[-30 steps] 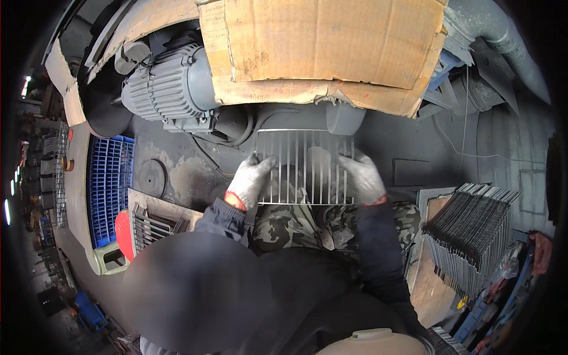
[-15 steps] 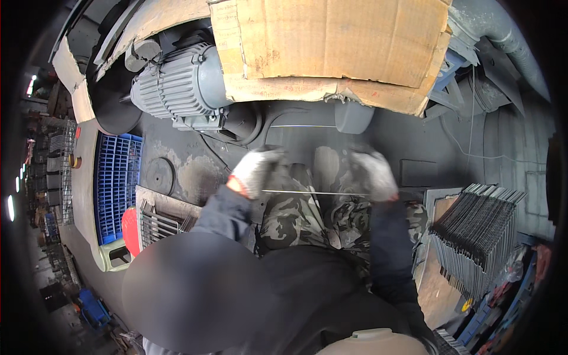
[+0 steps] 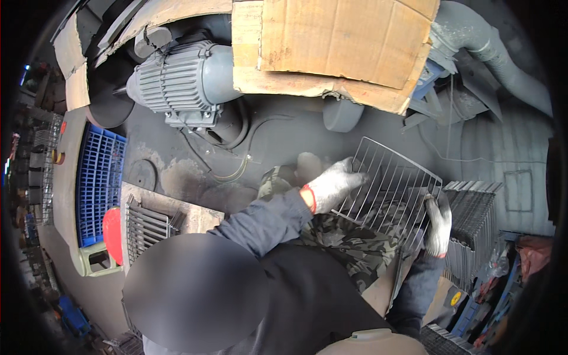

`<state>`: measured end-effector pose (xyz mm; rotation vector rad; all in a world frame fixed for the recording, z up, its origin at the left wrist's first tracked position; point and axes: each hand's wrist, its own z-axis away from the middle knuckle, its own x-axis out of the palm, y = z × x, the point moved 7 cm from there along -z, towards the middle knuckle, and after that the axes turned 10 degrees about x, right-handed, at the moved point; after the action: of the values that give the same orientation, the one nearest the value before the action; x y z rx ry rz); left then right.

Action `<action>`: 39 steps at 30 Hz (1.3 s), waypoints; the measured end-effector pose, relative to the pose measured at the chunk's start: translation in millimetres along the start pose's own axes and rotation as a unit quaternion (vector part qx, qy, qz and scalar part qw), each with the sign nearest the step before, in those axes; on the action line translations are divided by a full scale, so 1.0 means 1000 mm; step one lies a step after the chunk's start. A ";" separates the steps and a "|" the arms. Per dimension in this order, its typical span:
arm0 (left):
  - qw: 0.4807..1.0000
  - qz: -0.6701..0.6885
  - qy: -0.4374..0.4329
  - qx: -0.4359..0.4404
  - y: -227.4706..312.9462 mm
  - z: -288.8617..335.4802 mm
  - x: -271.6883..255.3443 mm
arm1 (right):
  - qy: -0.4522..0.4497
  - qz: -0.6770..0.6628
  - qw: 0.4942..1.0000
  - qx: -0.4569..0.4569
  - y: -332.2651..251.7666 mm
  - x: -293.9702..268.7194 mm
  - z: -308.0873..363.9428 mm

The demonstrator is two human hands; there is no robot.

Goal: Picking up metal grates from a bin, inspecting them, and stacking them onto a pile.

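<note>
A rectangular wire rack (image 3: 387, 184) with thin parallel bars is held tilted in front of me, right of the middle. My left hand (image 3: 332, 188), in a whitish knit glove with a red cuff, is closed on its left side. On the opposite side, my gloved right hand (image 3: 438, 225) grips the rack near its corner. Just beyond the right hand stands a dense stack of similar racks (image 3: 473, 216), partly covered by the hand and the held rack. Camouflage-clad legs show through the bars.
A grey electric motor (image 3: 177, 80) sits at the far left beside a large cardboard sheet (image 3: 343, 44). At left are a blue plastic crate (image 3: 100, 183), a red round seat (image 3: 112, 235) and more racks (image 3: 148, 225) on a board. A grey duct (image 3: 473, 35) bends at the far right.
Both hands have moved right with the wire rack. Seen edge-on before, it now shows its barred face and lies close to the right-hand stack. My body has turned right.
</note>
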<state>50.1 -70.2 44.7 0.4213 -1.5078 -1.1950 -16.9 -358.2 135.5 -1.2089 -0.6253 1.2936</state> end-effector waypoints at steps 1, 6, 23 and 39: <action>0.999 -0.035 -0.031 0.004 0.013 0.009 0.008 | 0.066 0.090 0.993 -0.044 0.006 -0.030 0.007; 0.915 -0.362 -0.116 0.135 0.089 0.039 0.051 | 0.317 0.203 0.881 -0.284 -0.061 -0.012 0.091; 0.950 0.078 0.267 0.144 0.021 0.081 -0.027 | -0.045 -0.392 0.917 -0.065 0.046 0.136 0.062; 0.962 -0.165 0.177 0.129 -0.005 0.047 -0.071 | -0.016 -0.131 0.991 -0.019 0.053 0.097 -0.040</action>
<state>29.8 4.2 8.6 1.0407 -1.3101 -1.1032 21.9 -288.0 49.3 -1.0984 -0.8062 1.0853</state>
